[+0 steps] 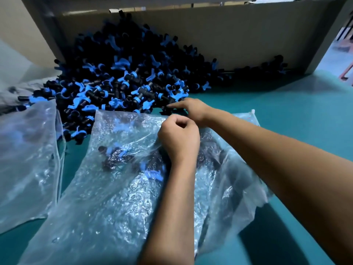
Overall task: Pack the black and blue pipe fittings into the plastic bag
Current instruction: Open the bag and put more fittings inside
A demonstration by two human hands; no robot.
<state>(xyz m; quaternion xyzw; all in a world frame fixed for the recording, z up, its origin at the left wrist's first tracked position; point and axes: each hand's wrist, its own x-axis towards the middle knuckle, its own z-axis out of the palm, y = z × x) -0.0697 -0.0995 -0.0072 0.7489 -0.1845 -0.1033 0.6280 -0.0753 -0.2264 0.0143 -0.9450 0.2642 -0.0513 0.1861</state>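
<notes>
A big heap of black and blue pipe fittings (126, 77) lies on the teal table against a cardboard box. In front of it lies a clear plastic bag (107, 197) with a few fittings (118, 155) inside. My left hand (179, 136) grips the bag's top edge at its mouth, fingers curled round the film. My right hand (193, 109) reaches just past the bag's mouth to the near edge of the heap, its fingers stretched toward the fittings there. What its fingertips touch is partly hidden.
A large cardboard box (238, 35) on its side stands behind the heap. A second clear plastic bag (28, 159) lies at the left. The teal table (286, 111) stretches to the right; its edge and a floor area show at far right.
</notes>
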